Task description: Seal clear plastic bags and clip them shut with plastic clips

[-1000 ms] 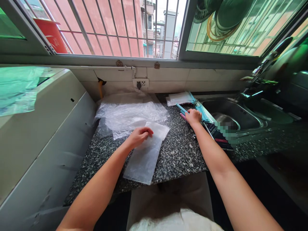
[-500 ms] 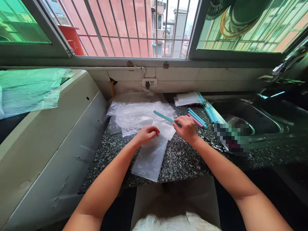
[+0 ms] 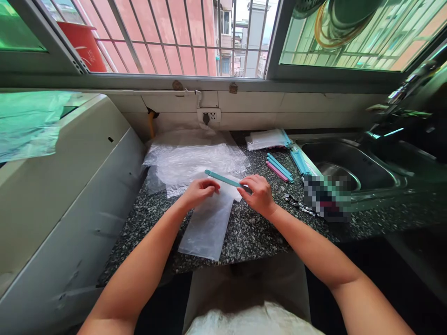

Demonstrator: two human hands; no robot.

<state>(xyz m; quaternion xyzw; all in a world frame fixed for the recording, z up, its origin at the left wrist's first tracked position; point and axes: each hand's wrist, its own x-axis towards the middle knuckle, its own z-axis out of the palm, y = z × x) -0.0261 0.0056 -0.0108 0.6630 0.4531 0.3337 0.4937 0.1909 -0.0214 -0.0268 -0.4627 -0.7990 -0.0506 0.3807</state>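
Observation:
My right hand [image 3: 259, 194] pinches one end of a long teal bag-sealing clip [image 3: 223, 177]. The clip slants to the upper left, and its rounded far end is above the fingers of my left hand [image 3: 201, 191]. Those left fingers are closed on the upper part of a clear plastic bag [image 3: 206, 230], which lies flat toward the counter's front edge. Part of the bag's top is hidden behind the hand and the clip. Several more teal clips [image 3: 281, 168] and a pink clip [image 3: 276, 172] lie to the right of my right hand.
Behind my hands spreads a pile of clear plastic bags [image 3: 199, 158]. A stack of packed bags [image 3: 267, 138] sits farther back, near the sink [image 3: 335, 163]. A dark beaded strand [image 3: 300, 204] and a blurred-out object lie right. A pale appliance side [image 3: 87, 163] borders the speckled counter [image 3: 251, 237].
My right hand has brought the teal clip left and nearer to me, closer to the bag and my left hand. My left hand has shifted slightly left. The view has turned a little.

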